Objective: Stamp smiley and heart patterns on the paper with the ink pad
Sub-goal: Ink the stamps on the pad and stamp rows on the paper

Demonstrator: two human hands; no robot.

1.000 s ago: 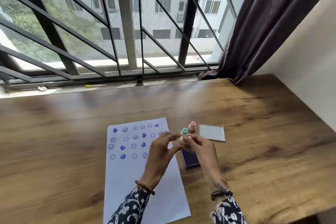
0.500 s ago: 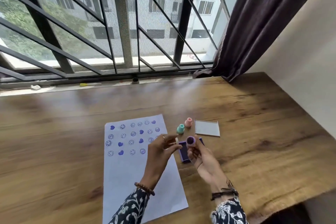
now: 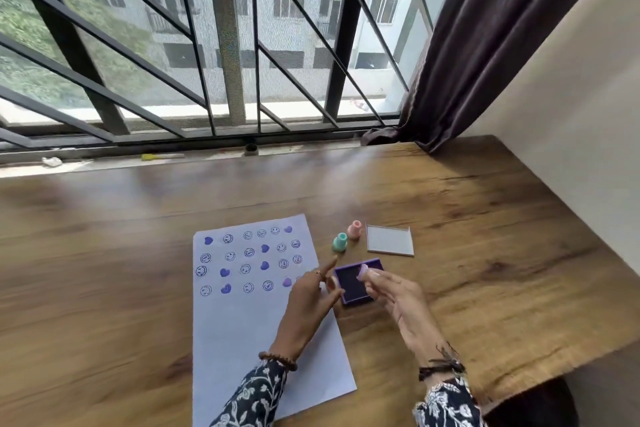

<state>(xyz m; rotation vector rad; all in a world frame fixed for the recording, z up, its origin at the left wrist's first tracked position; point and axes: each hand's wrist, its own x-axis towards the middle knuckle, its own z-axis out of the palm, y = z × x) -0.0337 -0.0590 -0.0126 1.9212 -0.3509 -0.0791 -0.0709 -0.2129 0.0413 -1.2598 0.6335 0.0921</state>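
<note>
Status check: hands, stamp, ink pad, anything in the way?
Right hand holds purple stamp over the open ink pad. Left hand open, steadying the pad's edge. Paper part stamped; nothing blocking.

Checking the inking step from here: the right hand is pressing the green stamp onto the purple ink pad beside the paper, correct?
Not quite. The head view shows the right hand holding a purple stamp at the ink pad; the green stamp stands untouched beside the pink stamp. The pad does sit beside the paper.

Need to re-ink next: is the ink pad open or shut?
Open. The ink pad shows its dark inked face, and its clear lid lies apart on the table.
</note>
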